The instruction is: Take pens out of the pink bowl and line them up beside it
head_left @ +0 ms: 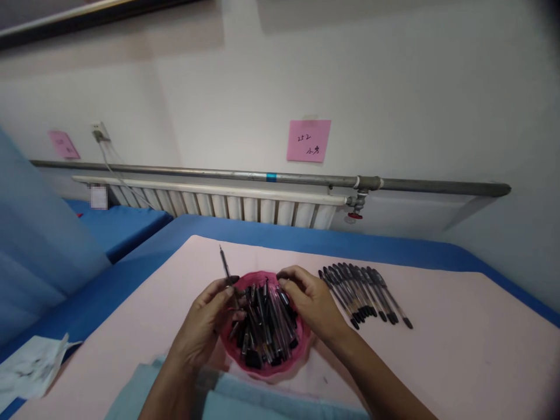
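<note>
My left hand (214,312) is closed around a pen (224,262), which points up with its bare tip at the top. That hand is over the left rim of a pink basket (284,373). Inside the basket lies a jumble of pen parts (265,324), clear barrels and black pieces mixed together. My right hand (308,297) is at the basket's upper right rim, its thumb and fingers bent together; what they pinch, if anything, is too small to make out. To its right, several capped pens (363,291) lie side by side in a fanned row.
A pink sheet (464,338) covers the blue table (394,245). Behind it run a white radiator (249,209) and a pipe with a red valve (355,216). Papers (30,367) lie at the left edge, beside a blue curtain (39,245).
</note>
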The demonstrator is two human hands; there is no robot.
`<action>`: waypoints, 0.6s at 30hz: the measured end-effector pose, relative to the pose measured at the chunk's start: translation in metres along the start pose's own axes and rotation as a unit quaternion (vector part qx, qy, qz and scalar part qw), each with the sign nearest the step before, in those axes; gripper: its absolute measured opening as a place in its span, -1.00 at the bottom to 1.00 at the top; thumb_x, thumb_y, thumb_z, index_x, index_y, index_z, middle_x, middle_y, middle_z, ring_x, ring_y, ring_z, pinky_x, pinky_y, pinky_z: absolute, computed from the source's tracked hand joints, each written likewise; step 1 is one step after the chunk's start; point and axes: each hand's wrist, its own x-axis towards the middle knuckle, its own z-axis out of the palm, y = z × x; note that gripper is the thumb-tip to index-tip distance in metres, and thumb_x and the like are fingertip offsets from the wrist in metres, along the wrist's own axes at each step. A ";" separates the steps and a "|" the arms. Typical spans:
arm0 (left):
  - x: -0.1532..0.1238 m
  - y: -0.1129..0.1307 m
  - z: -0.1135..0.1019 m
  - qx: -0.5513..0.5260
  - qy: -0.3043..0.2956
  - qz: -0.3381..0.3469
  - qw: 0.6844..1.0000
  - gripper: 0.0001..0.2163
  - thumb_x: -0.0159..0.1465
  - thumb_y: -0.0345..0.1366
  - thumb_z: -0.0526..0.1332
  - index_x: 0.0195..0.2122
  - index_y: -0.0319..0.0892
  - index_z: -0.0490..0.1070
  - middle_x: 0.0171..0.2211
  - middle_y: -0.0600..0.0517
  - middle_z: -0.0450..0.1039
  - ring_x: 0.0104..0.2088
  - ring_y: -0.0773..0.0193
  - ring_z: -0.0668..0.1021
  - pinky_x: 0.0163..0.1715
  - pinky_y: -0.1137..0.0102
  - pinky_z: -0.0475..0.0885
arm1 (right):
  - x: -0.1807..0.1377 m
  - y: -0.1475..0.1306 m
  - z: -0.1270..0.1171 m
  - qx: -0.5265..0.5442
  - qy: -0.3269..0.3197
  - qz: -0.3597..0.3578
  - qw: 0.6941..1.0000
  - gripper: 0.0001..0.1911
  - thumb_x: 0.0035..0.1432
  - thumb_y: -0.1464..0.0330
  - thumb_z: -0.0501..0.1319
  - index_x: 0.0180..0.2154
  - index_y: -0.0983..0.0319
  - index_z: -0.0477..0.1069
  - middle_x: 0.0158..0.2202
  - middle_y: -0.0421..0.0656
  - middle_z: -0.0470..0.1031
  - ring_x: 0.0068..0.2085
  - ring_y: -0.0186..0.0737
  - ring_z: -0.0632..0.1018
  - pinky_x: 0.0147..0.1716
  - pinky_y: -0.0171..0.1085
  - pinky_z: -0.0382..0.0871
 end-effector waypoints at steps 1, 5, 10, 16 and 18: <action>0.001 0.001 -0.002 -0.010 0.013 0.003 1.000 -0.76 0.04 -0.37 0.29 -0.23 -0.21 0.43 -0.42 0.00 0.51 -0.42 0.29 0.56 -0.45 0.42 0.48 | 0.001 0.002 -0.001 -0.015 0.001 -0.002 1.000 -0.85 0.07 0.37 0.07 -0.40 0.22 0.41 -0.38 -0.20 0.48 -0.32 -0.27 0.46 -0.27 -0.30 0.30; 0.003 0.003 -0.005 -0.034 0.041 0.006 0.999 -0.76 0.04 -0.40 0.28 -0.23 -0.24 0.42 -0.45 0.01 0.51 -0.46 0.31 0.56 -0.46 0.44 0.49 | 0.005 0.011 -0.010 -0.122 -0.014 -0.024 0.992 -0.83 0.07 0.42 0.05 -0.41 0.23 0.41 -0.36 -0.17 0.48 -0.30 -0.25 0.46 -0.27 -0.28 0.28; 0.005 0.001 -0.004 -0.030 0.059 0.010 0.998 -0.77 0.04 -0.42 0.27 -0.24 -0.24 0.41 -0.46 0.00 0.52 -0.46 0.31 0.57 -0.48 0.47 0.49 | 0.003 0.014 -0.012 -0.231 -0.166 -0.060 0.957 -0.79 0.02 0.53 0.04 -0.41 0.22 0.42 -0.41 -0.20 0.45 -0.34 -0.27 0.43 -0.33 -0.31 0.25; 0.004 -0.001 -0.001 -0.025 0.065 0.010 0.998 -0.80 0.04 -0.42 0.27 -0.27 -0.23 0.42 -0.49 0.02 0.50 -0.48 0.31 0.57 -0.51 0.48 0.48 | -0.012 0.022 0.017 -0.290 -0.224 -0.144 0.919 -0.81 0.05 0.50 0.12 -0.30 0.23 0.47 -0.24 -0.11 0.41 -0.19 -0.18 0.38 -0.18 -0.22 0.25; 0.004 -0.002 0.000 -0.018 0.056 0.008 0.998 -0.79 0.03 -0.41 0.28 -0.27 -0.24 0.42 -0.49 0.02 0.49 -0.49 0.31 0.56 -0.53 0.48 0.47 | -0.017 0.025 0.026 -0.327 -0.229 -0.161 0.902 -0.81 0.06 0.46 0.14 -0.27 0.22 0.48 -0.20 -0.09 0.41 -0.18 -0.15 0.36 -0.16 -0.18 0.22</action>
